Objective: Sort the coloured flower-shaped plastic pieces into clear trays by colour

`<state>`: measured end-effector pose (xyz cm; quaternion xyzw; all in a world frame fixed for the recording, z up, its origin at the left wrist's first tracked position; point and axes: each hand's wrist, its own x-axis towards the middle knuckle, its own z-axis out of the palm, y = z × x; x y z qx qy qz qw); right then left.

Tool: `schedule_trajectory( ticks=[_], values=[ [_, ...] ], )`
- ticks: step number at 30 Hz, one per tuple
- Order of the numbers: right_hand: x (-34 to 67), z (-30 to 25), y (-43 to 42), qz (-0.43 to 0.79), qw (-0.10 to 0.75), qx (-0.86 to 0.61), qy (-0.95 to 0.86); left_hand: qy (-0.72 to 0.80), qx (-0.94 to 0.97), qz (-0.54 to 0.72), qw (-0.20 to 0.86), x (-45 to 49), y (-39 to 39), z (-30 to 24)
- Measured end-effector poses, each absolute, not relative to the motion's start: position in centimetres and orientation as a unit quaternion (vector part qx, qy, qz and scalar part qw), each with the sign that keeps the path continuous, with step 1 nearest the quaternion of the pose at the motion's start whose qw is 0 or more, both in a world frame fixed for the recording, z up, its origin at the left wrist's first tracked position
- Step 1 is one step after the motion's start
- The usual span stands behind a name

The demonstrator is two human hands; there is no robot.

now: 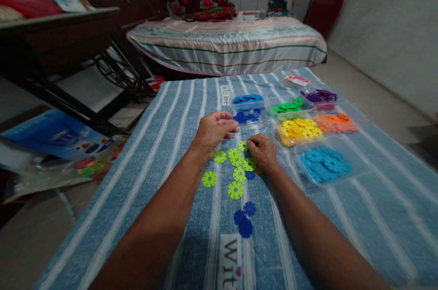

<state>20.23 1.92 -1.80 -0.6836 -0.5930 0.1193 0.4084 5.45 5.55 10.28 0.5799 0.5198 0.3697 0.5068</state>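
Several lime-green snowflake discs (235, 189) lie loose on a blue striped cloth (164, 144) in front of me. My right hand (263, 152) is closed in a pinch on one green disc (243, 145) at the top of the cluster. My left hand (214, 130) hovers just left of it, fingers curled, thumb and fingertips near a clear tray of dark blue discs (247, 116); nothing shows in it. Three joined dark blue discs (244, 219) lie nearer to me.
Clear trays of sorted discs stand to the right: yellow (301, 129), orange (336, 122), green (288, 108), purple (320, 96), light blue (325, 162). A bed (226, 43) stands behind, a dark table (58, 43) at left, and a plastic bag of pieces (68, 162) lies on the floor.
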Motion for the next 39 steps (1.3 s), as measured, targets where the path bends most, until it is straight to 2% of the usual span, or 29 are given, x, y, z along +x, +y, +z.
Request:
schedule_trajectory(
  ticks=[3,6,11,14,17,28,35,39],
  values=[
    [20.2,-1.8,2.0,0.125,0.415,-0.683,-0.588,0.509,0.601,0.359,0.5,6.2,5.4,9.6],
    [20.2,-1.9,2.1,0.127,0.422,-0.679,-0.587,0.516,0.683,0.226,0.466,5.5,3.7,7.8],
    [20.3,-2.0,2.1,0.127,0.419,-0.685,-0.583,0.5,0.825,0.009,0.264,5.2,-0.5,5.7],
    [20.3,-2.0,2.0,0.132,0.417,-0.684,-0.584,0.524,0.832,-0.028,0.18,6.0,-2.1,5.3],
    [20.3,-2.0,2.0,0.134,0.419,-0.681,-0.585,0.537,0.828,-0.039,0.157,6.6,-2.6,5.0],
    [20.5,-2.3,2.3,0.149,0.436,-0.677,-0.574,0.527,0.821,0.006,0.218,6.6,-2.1,4.5],
    [20.6,-2.3,2.3,0.156,0.452,-0.67,-0.567,0.476,0.739,0.093,0.468,4.3,-1.0,3.9],
    [20.7,-2.4,2.5,0.197,0.483,-0.661,-0.539,0.489,0.659,0.16,0.548,4.3,0.8,5.9]
  ],
)
